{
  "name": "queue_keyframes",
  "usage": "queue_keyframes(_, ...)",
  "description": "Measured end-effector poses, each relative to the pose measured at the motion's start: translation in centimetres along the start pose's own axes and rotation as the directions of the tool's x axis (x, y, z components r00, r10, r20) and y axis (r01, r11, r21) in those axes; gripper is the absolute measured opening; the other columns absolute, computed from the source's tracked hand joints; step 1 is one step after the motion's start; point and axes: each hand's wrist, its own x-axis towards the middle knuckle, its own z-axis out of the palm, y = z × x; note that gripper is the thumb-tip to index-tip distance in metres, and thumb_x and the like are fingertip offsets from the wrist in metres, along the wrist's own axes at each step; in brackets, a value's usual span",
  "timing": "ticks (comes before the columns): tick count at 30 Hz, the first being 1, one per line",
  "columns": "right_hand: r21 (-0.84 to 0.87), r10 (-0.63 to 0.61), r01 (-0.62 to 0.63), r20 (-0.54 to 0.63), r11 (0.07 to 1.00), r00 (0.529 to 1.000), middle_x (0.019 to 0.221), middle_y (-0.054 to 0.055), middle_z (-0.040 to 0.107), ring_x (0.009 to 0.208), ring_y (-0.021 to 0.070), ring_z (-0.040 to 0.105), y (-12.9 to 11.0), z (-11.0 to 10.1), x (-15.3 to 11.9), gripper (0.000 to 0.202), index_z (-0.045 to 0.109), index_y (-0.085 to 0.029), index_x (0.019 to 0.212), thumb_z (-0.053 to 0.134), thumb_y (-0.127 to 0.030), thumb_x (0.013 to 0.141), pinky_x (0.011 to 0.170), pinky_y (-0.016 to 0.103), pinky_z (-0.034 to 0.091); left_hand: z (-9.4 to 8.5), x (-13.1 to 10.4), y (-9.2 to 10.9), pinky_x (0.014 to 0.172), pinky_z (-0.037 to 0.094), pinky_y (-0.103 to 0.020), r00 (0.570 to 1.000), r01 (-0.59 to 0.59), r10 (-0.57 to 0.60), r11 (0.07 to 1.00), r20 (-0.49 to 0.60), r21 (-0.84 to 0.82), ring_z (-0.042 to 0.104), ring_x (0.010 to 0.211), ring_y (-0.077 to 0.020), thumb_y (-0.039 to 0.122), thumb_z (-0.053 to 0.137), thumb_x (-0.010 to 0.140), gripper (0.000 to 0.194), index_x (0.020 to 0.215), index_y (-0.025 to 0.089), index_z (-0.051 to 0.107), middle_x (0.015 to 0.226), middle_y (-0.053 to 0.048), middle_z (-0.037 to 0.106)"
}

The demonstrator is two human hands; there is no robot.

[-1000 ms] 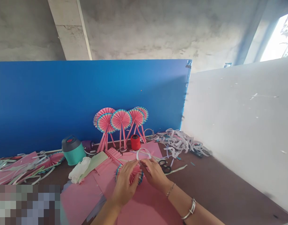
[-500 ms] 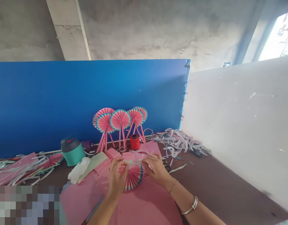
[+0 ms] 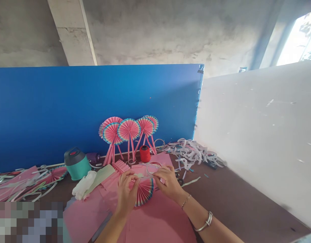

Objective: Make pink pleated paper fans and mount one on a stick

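while the hands sit farther apart than a second ago, the left hand's [image 3: 127,193] fingertips pinch a pale strip [image 3: 145,177], the right hand's [image 3: 170,182] a ring-shaped roll [image 3: 147,168]; the pleated fan [image 3: 144,194] lies below, more exposed for handling.

The pink pleated fan [image 3: 144,194] lay spread over pink sheets [image 3: 158,221], its curved edge banded in blue and cream, its left part hidden. By its far side, a thin pale ring [image 3: 147,168] was held tilted.
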Motion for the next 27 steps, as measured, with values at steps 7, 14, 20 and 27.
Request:
queue_keyframes(7, 0.179, 0.132, -0.122, -0.044, 0.976, 0.99, 0.065, 0.0, 0.064, 0.07, 0.0152, 0.057, 0.3, 1.3, 0.0, 0.026, 0.066, -0.02, 0.066, 0.047, -0.022, 0.084, 0.077, 0.032, 0.036, 0.3, -0.7, 0.9, 0.091, 0.038, -0.042, 0.997, -0.073, 0.075, 0.996, -0.032, 0.05, 0.052, 0.102, -0.025, 0.032, 0.046, 0.088, 0.022, 0.075, 0.023, 0.062, 0.1, -0.006, 0.057)
queue_keyframes(14, 0.307, 0.48, -0.406, -0.219, 0.86, 0.85, 0.061, 0.004, 0.062, 0.062, 0.0188, 0.055, 4.7, -0.7, 0.5, 0.038, 0.069, -0.015, 0.071, 0.042, -0.037, 0.085, 0.058, 0.029, 0.041, -1.9, 1.5, -1.3, 0.088, 0.043, -0.042, 0.948, 0.053, -0.051, 0.999, -0.315, -0.005, 0.052, 0.099, -0.0256, 0.041, 0.05, 0.084, 0.024, 0.075, 0.022, 0.062, 0.098, -0.007, 0.057)
queue_keyframes(20, -0.169, 0.401, -0.444, -0.24, 0.88, 0.884, 0.104, 0.015, 0.066, 0.103, 0.0335, 0.053, 5.7, -0.5, -0.1, 0.027, 0.071, -0.017, 0.093, 0.051, -0.016, 0.074, 0.094, 0.054, 0.031, -1.1, 2.0, -2.3, 0.087, 0.046, -0.04, 0.996, 0.006, -0.02, 0.988, -0.086, -0.154, 0.056, 0.098, -0.025, 0.041, 0.055, 0.081, 0.025, 0.069, 0.021, 0.065, 0.095, -0.007, 0.058)
queue_keyframes(27, 0.023, -0.08, 0.08, 0.032, 0.997, 0.996, 0.123, 0.011, 0.057, 0.111, 0.026, 0.05, 0.9, 1.2, -0.1, 0.035, 0.056, -0.022, 0.119, 0.057, -0.03, 0.085, 0.094, 0.043, 0.04, 0.2, 0.7, -1.4, 0.093, 0.042, -0.043, 0.988, -0.048, 0.074, 0.982, 0.137, -0.183, 0.053, 0.106, -0.0258, 0.03, 0.056, 0.081, 0.017, 0.071, 0.022, 0.068, 0.102, -0.008, 0.058)
